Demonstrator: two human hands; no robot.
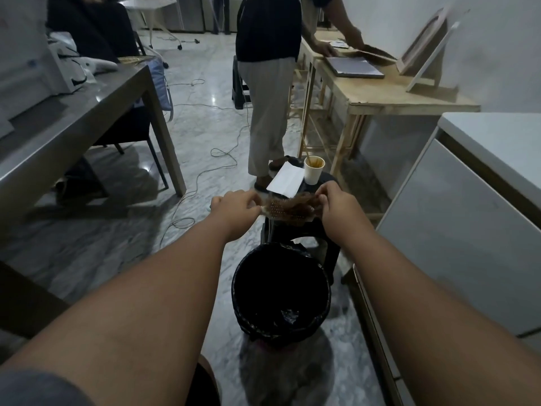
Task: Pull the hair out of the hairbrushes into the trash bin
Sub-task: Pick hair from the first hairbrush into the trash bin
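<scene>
**A:** Two hands up, centre of frame. Your left hand [234, 208] is closed on one end of the brush [278, 210]; your right hand [339, 202] is pinched on the hair [301, 205] at the other end. Why hold it so?

**B:** You brace with the left so the right can pull against it. The hair sits as a brown mat over the pins, most of it toward your right hand. It looks only partly lifted, and I judge most of the pulling is yet to do.

**A:** And the bin [281, 291]?

**B:** Lower centre, black liner, mouth open and facing up. The brush is held above the stool [301, 232], farther up the frame than the bin, so I cannot tell that a loose clump would drop inside. You would do well to bring both hands nearer over the mouth before letting go.

**A:** Anything in the way?

**B:** On the stool behind the brush: a folded paper [287, 180] and a cup [313, 169] with a stick in it. The cup stands near your right hand, so a wide tug could tip it. Pull toward yourself, not outward.

**A:** Others nearby?

**B:** One person stands at the wooden table [409, 98], upper right, well apart from you. No concern.

**A:** More brushes?

**B:** None that I can make out.
</scene>
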